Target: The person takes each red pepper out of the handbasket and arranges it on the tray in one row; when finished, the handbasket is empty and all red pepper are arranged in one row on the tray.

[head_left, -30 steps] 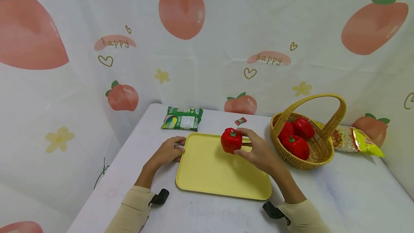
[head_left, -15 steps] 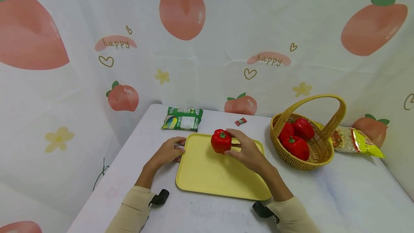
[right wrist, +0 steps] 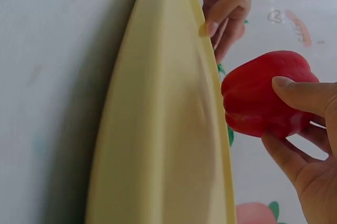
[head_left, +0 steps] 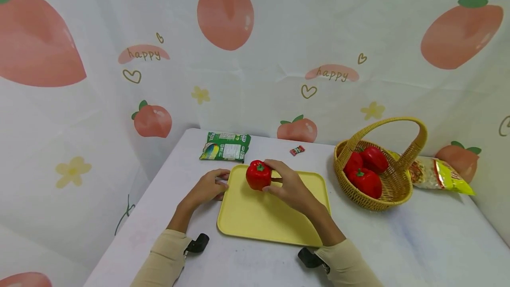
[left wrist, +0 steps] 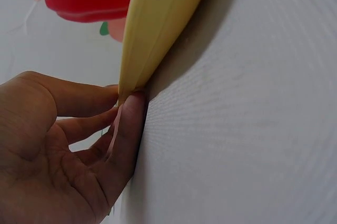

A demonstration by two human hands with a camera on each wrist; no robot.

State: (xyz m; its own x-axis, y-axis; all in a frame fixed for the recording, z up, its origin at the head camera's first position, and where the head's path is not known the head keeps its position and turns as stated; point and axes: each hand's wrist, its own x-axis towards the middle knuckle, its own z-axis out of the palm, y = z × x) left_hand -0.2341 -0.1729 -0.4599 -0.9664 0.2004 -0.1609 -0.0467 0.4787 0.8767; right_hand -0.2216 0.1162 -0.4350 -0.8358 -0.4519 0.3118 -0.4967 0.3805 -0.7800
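Observation:
A red bell pepper (head_left: 258,177) with a green stem is held by my right hand (head_left: 292,190), thumb on one side and fingers on the other. It hangs over the left half of a yellow rectangular tray (head_left: 267,223); a gap between pepper and tray surface shows in the right wrist view. At the tray's left rim, my left hand (head_left: 206,187) pinches the edge, the thumb (right wrist: 211,28) on top. From the left wrist view, its other fingers (left wrist: 131,124) curl under the rim beside the table.
A wicker basket (head_left: 398,196) with a tall handle and several red peppers (head_left: 367,183) stands right of the tray. Behind it lies a yellow-and-clear food bag (head_left: 438,172). A green packet (head_left: 225,146) and a small red wrapped candy (head_left: 297,150) lie behind the tray.
My right hand has carried the bell pepper leftward across the tray, from right of its middle to near its left side. My left hand has stayed at the rim.

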